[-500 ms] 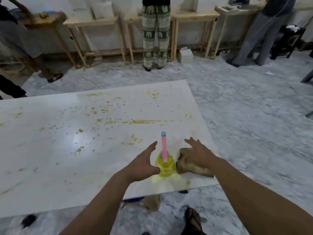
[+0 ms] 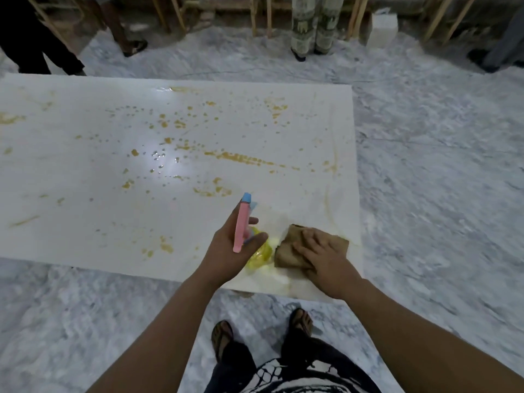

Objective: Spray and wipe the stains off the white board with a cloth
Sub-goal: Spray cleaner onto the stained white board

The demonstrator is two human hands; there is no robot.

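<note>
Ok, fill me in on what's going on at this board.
A person stands at the near edge of a white board that is speckled with yellow-brown stains. The left hand grips a spray bottle with a pink head and yellow body, nozzle aimed out over the board. The right hand rests flat on a folded brown cloth lying on the board's near right corner. The stains across the middle look unwiped.
</note>
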